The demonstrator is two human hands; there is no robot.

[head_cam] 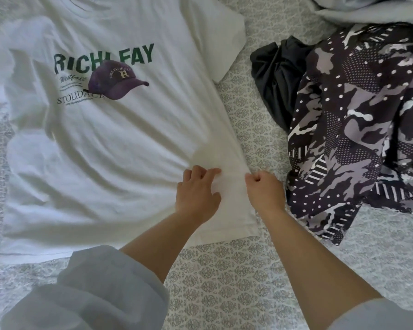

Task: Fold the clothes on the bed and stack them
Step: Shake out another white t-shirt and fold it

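A white T-shirt (110, 144) with green lettering and a purple cap print lies spread face up on the bed, collar away from me. My left hand (198, 194) rests on its lower right part, fingers spread and pressing the cloth. My right hand (265, 189) pinches the shirt's right side edge near the hem, fingers curled round the fabric. To the right lies a crumpled garment (358, 110) with a black, grey and white camouflage pattern, and a dark plain garment (274, 72) beside it.
The bed is covered by a sheet (224, 282) with a small grey leaf pattern. A pale blue-grey cloth (367, 10) is bunched at the top right corner. Bare sheet shows in front of the shirt's hem and between the shirt and the dark garments.
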